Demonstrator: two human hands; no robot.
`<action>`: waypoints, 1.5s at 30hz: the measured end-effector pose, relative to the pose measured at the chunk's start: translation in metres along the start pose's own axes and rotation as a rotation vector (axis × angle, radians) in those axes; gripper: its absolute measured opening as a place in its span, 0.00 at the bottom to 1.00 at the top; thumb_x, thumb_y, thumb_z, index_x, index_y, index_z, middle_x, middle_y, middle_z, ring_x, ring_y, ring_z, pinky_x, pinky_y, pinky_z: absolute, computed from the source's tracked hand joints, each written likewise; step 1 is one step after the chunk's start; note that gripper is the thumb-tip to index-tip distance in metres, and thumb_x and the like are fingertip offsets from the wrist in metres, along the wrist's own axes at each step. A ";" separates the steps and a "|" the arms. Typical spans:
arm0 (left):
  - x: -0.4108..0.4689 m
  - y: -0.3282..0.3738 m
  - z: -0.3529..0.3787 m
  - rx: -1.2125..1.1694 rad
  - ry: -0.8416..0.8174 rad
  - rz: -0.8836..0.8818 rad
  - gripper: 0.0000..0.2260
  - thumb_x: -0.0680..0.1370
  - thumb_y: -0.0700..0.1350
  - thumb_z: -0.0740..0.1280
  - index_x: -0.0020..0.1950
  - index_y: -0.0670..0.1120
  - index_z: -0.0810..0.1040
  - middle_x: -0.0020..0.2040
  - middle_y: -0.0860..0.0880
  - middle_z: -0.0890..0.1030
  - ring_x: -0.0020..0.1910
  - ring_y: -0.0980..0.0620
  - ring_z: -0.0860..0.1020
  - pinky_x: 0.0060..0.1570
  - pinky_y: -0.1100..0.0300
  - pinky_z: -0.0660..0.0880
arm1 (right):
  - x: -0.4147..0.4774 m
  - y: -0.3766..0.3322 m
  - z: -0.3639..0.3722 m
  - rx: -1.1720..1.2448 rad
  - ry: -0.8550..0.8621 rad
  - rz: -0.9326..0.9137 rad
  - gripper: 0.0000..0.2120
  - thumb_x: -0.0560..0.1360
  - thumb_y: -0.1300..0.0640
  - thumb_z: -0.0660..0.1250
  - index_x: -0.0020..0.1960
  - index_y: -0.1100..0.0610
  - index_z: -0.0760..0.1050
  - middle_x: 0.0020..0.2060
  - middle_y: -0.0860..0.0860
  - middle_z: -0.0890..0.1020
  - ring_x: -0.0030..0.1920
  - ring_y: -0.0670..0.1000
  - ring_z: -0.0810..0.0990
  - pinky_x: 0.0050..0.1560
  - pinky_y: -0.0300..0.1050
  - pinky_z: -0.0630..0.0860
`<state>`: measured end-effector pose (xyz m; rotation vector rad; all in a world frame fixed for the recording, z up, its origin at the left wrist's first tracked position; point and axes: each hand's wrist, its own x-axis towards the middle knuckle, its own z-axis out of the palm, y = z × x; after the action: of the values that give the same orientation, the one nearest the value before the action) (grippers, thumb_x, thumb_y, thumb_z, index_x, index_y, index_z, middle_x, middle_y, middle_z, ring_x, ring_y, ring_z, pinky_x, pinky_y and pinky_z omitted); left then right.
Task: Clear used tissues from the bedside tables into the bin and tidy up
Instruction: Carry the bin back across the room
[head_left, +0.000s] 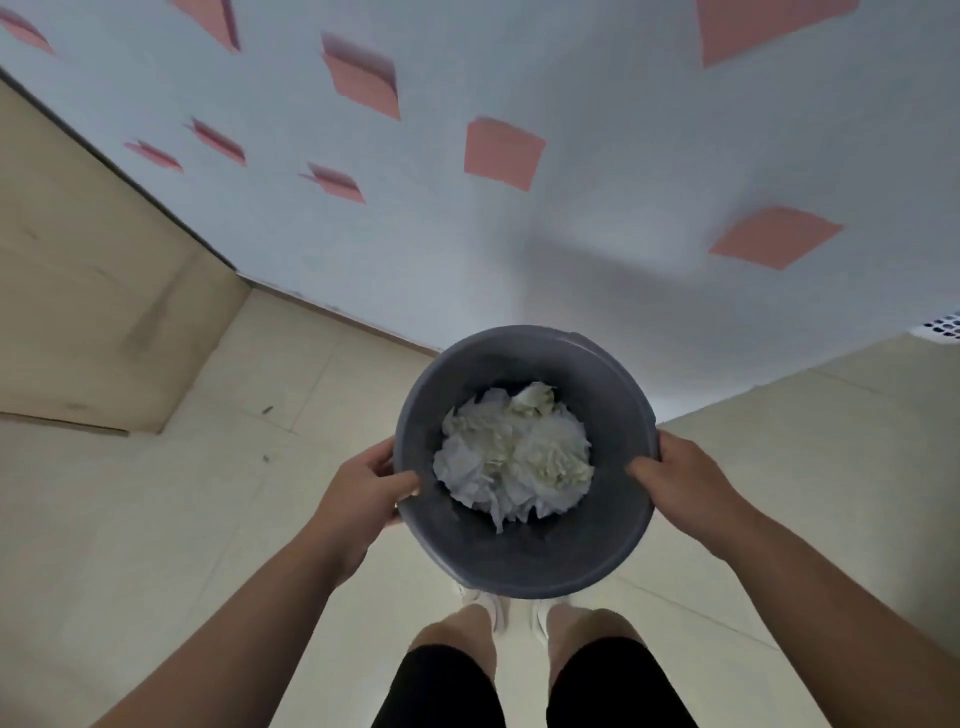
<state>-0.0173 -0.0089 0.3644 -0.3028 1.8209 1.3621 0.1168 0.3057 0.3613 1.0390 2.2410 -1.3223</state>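
Note:
A round grey bin (524, 558) is held in front of me above the floor, seen from straight above. Crumpled white tissues (514, 460) fill its bottom. My left hand (366, 493) grips the bin's left rim, thumb hooked inside. My right hand (680, 480) grips the right rim, thumb inside as well. No bedside table is in view.
A pale wall (519, 234) with pink squares rises right behind the bin. A beige wooden panel (93, 312) stands at the left. The cream tiled floor (182, 519) spreads around my feet (519, 613). A white vent (943, 326) shows at the right edge.

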 end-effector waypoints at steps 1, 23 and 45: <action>0.025 -0.007 0.002 -0.003 0.010 -0.005 0.25 0.74 0.30 0.67 0.55 0.58 0.89 0.54 0.48 0.90 0.50 0.48 0.89 0.43 0.58 0.86 | 0.024 0.010 0.011 -0.005 0.008 0.000 0.06 0.75 0.58 0.64 0.43 0.49 0.77 0.35 0.43 0.84 0.34 0.44 0.81 0.32 0.44 0.71; 0.437 -0.248 0.045 0.016 -0.055 -0.122 0.19 0.76 0.33 0.70 0.53 0.57 0.90 0.54 0.49 0.91 0.50 0.50 0.89 0.41 0.61 0.85 | 0.395 0.245 0.209 -0.058 -0.014 0.059 0.06 0.77 0.55 0.63 0.45 0.46 0.77 0.40 0.46 0.83 0.39 0.47 0.81 0.33 0.42 0.71; 0.045 -0.022 -0.003 0.001 0.201 -0.042 0.08 0.84 0.49 0.69 0.55 0.53 0.89 0.50 0.51 0.90 0.52 0.50 0.88 0.52 0.53 0.84 | 0.055 0.004 0.024 0.094 -0.016 0.093 0.09 0.79 0.53 0.66 0.44 0.53 0.83 0.36 0.48 0.87 0.35 0.48 0.85 0.36 0.42 0.82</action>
<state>-0.0337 -0.0073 0.3172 -0.4904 1.9675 1.3409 0.0806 0.3092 0.3131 1.1462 2.1102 -1.4021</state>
